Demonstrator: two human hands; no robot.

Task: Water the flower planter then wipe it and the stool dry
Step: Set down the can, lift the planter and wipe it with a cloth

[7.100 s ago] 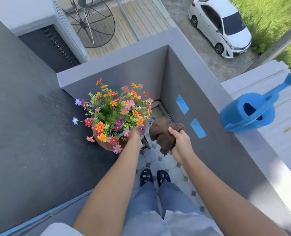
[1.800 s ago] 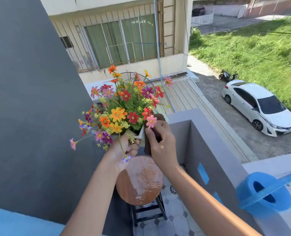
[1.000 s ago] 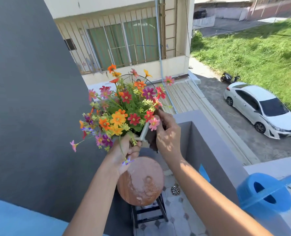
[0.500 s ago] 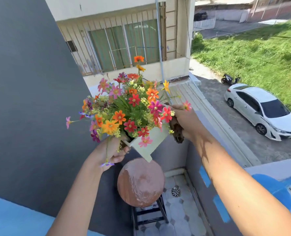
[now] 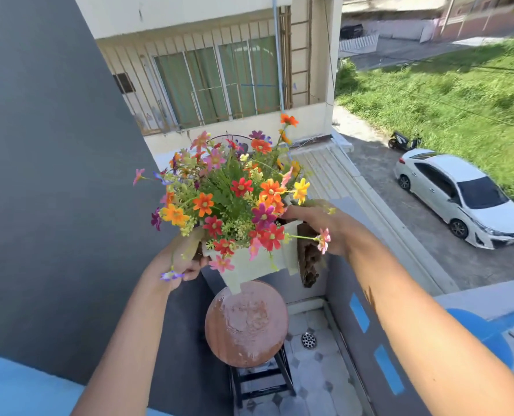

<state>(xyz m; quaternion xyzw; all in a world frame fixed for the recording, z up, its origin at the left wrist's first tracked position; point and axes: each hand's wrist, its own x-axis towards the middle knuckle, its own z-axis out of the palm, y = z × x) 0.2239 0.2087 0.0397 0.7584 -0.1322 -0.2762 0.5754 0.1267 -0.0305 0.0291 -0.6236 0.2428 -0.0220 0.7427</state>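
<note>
A white square planter (image 5: 257, 264) full of orange, red and pink flowers (image 5: 234, 193) is held up in the air above a round brown stool (image 5: 246, 324). The stool's seat shows wet patches. My left hand (image 5: 182, 256) grips the planter's left rim. My right hand (image 5: 319, 225) presses a brown cloth (image 5: 309, 259) against the planter's right side, and the cloth hangs down below the hand.
A blue watering can (image 5: 487, 334) stands on the grey parapet (image 5: 370, 328) at the right, partly behind my right arm. A dark grey wall (image 5: 54, 175) rises at the left. Tiled floor with a drain (image 5: 309, 340) lies beside the stool's black legs.
The planter went from the stool up into the air. Over the last second it has turned its front face toward me, and my right hand with the cloth moved round to its right side.
</note>
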